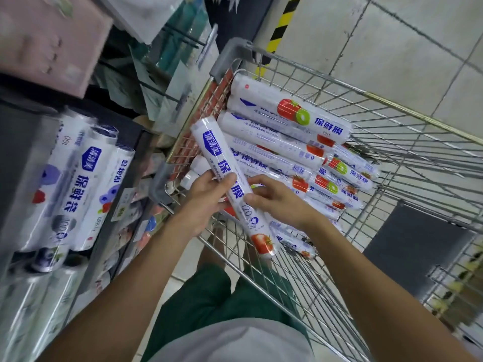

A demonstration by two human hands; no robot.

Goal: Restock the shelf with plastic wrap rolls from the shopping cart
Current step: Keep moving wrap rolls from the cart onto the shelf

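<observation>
Glossy clear-plastic film over the white roll (230, 178), bare shiny wire-metal cart (392, 152), smooth pale tiled floor (392, 48).

A yellow-and-black striped post (283, 24) stands at the top. Pale tile floor (392, 48) spreads to the right of the post. Just left of the post and lower, clear packs (167, 82) hang on black hooks. Far left of the post lies a blurred pink pack (49, 35). Well below the post and to its right, a dark mat (413, 246) lies on the tiles, with a wire basket (460, 296) of blurred yellow-green goods beyond it. Straight down from the post are green shorts (209, 304) and a white shirt (235, 343).
</observation>
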